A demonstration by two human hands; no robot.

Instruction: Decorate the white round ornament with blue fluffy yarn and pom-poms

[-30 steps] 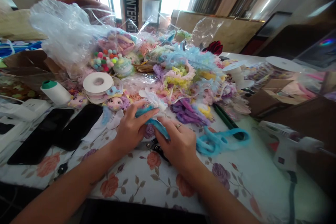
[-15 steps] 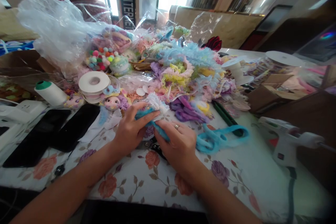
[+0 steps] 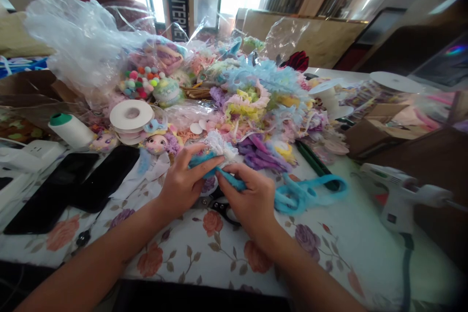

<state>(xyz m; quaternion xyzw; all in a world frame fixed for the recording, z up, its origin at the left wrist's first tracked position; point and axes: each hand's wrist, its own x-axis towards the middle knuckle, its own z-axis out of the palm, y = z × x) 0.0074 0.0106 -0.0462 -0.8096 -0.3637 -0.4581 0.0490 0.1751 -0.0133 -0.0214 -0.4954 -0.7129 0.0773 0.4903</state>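
Observation:
My left hand (image 3: pixel 183 178) is closed around a small bundle of blue fluffy fibre and white frilly trim (image 3: pixel 221 147). Between my right hand's (image 3: pixel 250 197) thumb and fingers is a blue fluffy strip (image 3: pixel 236 182), pinched close to the left fingertips. A looped length of similar blue fluffy strip (image 3: pixel 292 197) lies on the table to the right of that hand. Black-handled scissors (image 3: pixel 223 207) rest under my hands, partly covered. A purple fabric bundle (image 3: pixel 256 151) lies just beyond the fingers. How the blue strip joins the bundle is hidden by my fingers.
Ruffled trims (image 3: pixel 263 75) are heaped at the back. Two black phones (image 3: pixel 51 192), a ribbon spool (image 3: pixel 131 116) and a thread cone (image 3: pixel 71 129) sit at left. A hot glue gun (image 3: pixel 398 195) and a cardboard box (image 3: pixel 380 129) stand at right.
My right hand has shifted slightly right, its fingers now pinching the blue strip more visibly. More of the scissors' handle shows. My left hand has barely moved.

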